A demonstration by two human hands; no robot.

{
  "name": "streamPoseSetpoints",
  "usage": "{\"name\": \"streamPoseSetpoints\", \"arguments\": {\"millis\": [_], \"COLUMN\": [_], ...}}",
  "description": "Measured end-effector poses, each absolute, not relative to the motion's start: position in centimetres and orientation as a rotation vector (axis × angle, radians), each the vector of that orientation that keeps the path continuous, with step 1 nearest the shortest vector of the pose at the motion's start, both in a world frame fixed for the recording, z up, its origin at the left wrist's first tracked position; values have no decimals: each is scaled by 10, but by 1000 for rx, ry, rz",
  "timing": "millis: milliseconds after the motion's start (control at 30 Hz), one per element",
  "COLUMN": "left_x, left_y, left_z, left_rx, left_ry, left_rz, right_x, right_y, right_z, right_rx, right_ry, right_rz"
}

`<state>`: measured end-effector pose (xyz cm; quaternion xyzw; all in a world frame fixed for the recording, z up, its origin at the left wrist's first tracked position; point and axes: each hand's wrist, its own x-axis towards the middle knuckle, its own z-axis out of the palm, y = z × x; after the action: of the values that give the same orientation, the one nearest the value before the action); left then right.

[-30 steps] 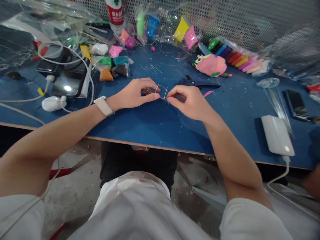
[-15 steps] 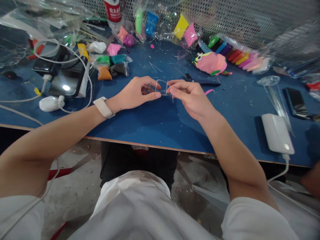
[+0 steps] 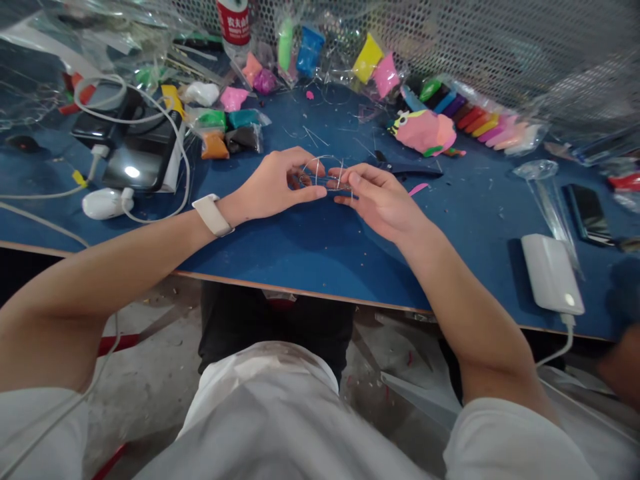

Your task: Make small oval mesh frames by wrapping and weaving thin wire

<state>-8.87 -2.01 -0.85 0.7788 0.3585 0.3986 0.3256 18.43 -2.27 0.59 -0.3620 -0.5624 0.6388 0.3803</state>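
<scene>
Between my hands, just above the blue table (image 3: pixel 280 253), is a small frame of thin silvery wire (image 3: pixel 328 179) with curved loops. My left hand (image 3: pixel 273 185) grips its left side, thumb below and fingers curled behind. My right hand (image 3: pixel 385 203) pinches the right end with thumb and index finger, the other fingers bent underneath. A short wire end pokes down near the right fingertips. Behind my right hand lies a dark-handled tool (image 3: pixel 413 168), partly hidden, and a pink sliver (image 3: pixel 419 189). Farther back rests a pink clay fish-like figure (image 3: pixel 425 131).
Bagged coloured clay (image 3: pixel 214 145) and a row of clay sticks (image 3: pixel 470 113) lie toward the back, before a perforated metal panel (image 3: pixel 465 40). Left are cabled black devices (image 3: pixel 143 157); right, a white power bank (image 3: pixel 551 273) and a phone (image 3: pixel 589 212). Loose wires (image 3: pixel 316 137) lie behind my hands.
My right fingers have shifted their pinch on the wire frame, and its loop shows a little differently. My left hand keeps nearly the same grip. The whole view has shifted slightly.
</scene>
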Motion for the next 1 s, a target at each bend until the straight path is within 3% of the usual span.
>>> {"name": "streamPoseSetpoints", "arguments": {"millis": [1000], "left_x": [-86], "left_y": [-25], "left_z": [-2], "left_rx": [2048], "left_ry": [940], "left_rz": [1064], "right_x": [183], "right_y": [-26], "right_z": [12], "right_rx": [-888], "right_ry": [-1471], "right_rz": [1664]}}
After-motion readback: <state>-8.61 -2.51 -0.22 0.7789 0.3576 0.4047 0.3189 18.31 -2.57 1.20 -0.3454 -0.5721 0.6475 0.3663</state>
